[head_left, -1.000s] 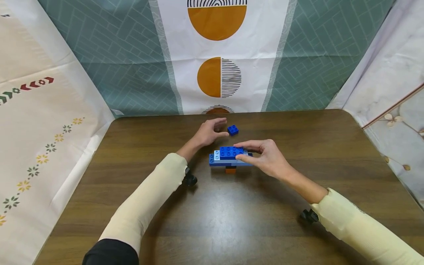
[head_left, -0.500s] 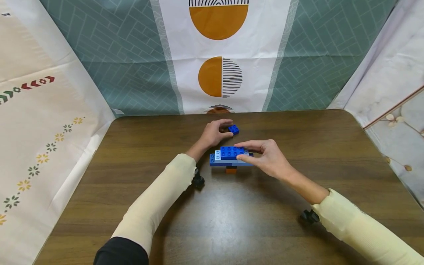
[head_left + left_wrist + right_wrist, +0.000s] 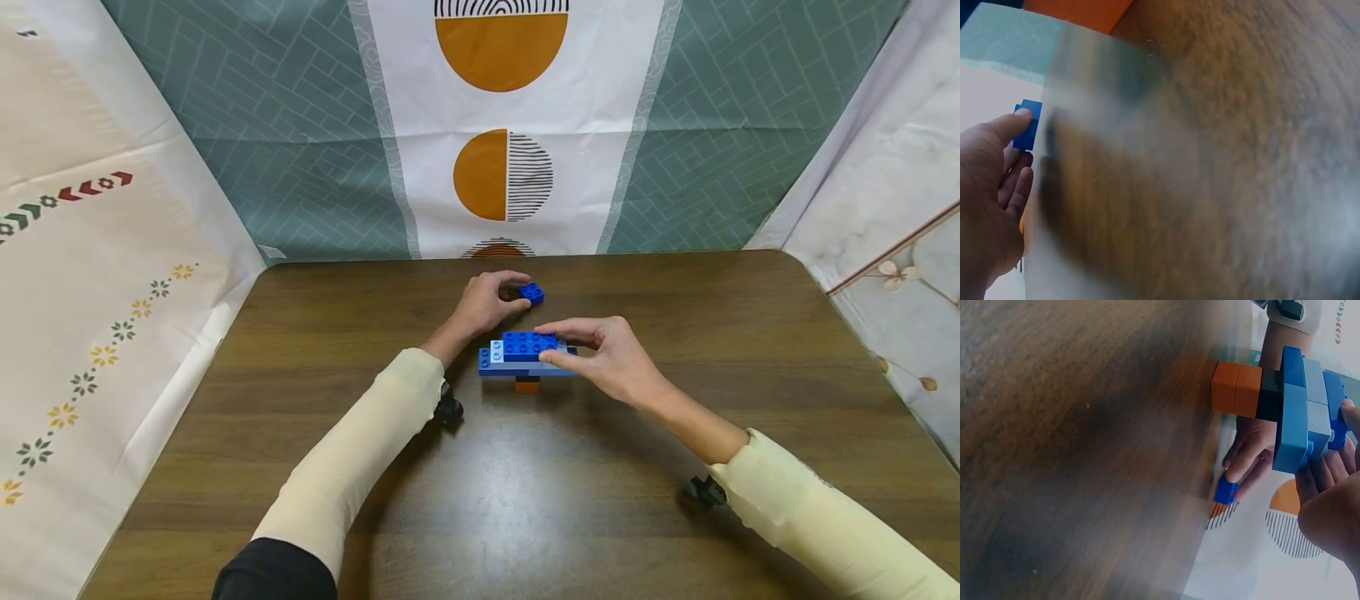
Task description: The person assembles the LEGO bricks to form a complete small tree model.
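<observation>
A brick model stands on the table: orange bricks (image 3: 1235, 389) at the foot, a black brick (image 3: 1270, 394) over them, then wider blue and light blue layers (image 3: 1294, 425). Topmost lies a dark blue brick (image 3: 523, 345) with studs. My right hand (image 3: 618, 362) grips this top brick at its right end, thumb on the near side and fingers on the far side. Behind the model, a small blue brick (image 3: 532, 292) sits on the table. My left hand (image 3: 483, 302) pinches it from the left; the left wrist view shows the thumb on the small brick (image 3: 1027, 128).
The brown wooden table (image 3: 660, 508) reaches back to a hanging cloth (image 3: 307, 167) with teal and white panels. More patterned cloths (image 3: 97, 275) hang at the left and right sides. A black wrist camera (image 3: 448, 408) is worn under the left forearm.
My left hand has moved right to the small blue brick and now pinches it. My right hand keeps its hold on the model. The head view has shifted slightly.
</observation>
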### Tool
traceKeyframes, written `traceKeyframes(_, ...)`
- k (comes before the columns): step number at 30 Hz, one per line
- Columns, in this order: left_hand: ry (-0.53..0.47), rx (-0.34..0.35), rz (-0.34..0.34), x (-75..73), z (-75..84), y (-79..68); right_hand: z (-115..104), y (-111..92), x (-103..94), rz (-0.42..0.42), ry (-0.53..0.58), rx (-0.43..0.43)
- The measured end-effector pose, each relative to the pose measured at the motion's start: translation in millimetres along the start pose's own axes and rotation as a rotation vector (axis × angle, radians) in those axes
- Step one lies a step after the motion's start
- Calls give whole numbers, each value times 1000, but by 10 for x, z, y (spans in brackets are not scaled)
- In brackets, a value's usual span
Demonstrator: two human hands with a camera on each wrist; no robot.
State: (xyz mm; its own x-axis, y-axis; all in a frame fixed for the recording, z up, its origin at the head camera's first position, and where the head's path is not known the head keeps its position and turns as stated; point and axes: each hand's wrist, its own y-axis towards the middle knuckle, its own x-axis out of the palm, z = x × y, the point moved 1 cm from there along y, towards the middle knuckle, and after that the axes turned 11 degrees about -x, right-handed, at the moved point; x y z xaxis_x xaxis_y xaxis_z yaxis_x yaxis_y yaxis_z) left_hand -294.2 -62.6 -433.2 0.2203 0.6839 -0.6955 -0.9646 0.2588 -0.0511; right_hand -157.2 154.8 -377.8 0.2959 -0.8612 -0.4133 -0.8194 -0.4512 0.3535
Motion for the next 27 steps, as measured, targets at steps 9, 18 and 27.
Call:
traceKeyframes(9, -79, 56, 24, -201, 14, -105, 12, -11, -15, 3, -5, -9)
traceKeyframes(18, -189, 151, 24, -441, 105, -370, 5, 4, -16, -5, -10, -4)
traceKeyframes(27, -229, 248, -20, -634, 208, -735, -6, 14, -18, -8, 0, -2)
